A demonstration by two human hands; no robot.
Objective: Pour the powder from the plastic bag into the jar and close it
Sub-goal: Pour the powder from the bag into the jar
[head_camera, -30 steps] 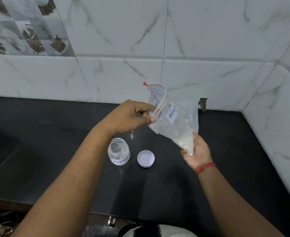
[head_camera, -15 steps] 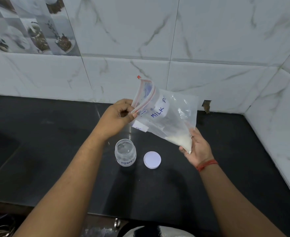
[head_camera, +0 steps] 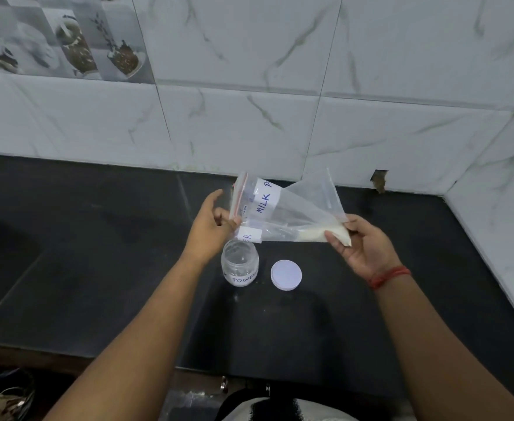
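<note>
A clear zip bag [head_camera: 292, 208] labelled MILK lies almost level in the air above the black counter [head_camera: 97, 268]. White powder [head_camera: 322, 235] sits in its right corner. My left hand [head_camera: 213, 226] pinches the bag's red-striped mouth, which hangs just above the open clear jar [head_camera: 240, 264] marked POWDER. My right hand [head_camera: 362, 247] grips the powder-filled corner. The jar's white lid [head_camera: 286, 275] lies flat on the counter right of the jar.
White marble tiles form the back wall [head_camera: 249, 117] and the right side wall [head_camera: 498, 223], closing a corner at the right. The counter's front edge [head_camera: 158, 364] runs below my arms. Cluttered items [head_camera: 3, 399] lie lower left.
The bag has tipped from hanging steeply to nearly level, and its mouth has come down close over the jar. My right hand rose with the powder corner.
</note>
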